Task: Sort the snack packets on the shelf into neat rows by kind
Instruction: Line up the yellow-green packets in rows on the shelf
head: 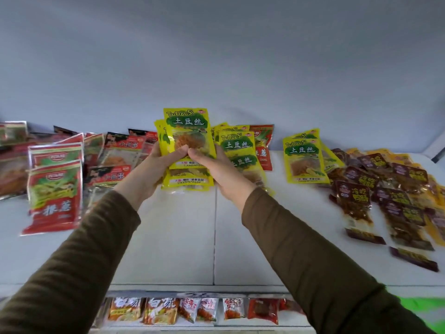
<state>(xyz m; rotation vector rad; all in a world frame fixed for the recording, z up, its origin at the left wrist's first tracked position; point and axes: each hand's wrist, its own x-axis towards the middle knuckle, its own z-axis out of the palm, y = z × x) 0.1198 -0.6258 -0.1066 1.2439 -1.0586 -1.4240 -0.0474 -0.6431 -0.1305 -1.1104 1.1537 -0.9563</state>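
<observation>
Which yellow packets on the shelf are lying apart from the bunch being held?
On the white shelf, look right of both hands, just left of the dark brown packets. The lone yellow stack lies there, untouched, with bare shelf between it and the held yellow bunch.

Two arms are seen from the wearer's own view, each covered by a long sleeve. The left sleeve [79, 256] and the right sleeve [313, 256] are made of the same dark olive-brown cloth, plain and matt, with no pattern, print or buttons to be seen. Soft folds and creases are shown along both forearms. Each sleeve is ended at the wrist by a simple, slightly gathered cuff. The left hand [156, 169] and the right hand [216, 169] are bare: no gloves, rings or watch are worn.
</observation>
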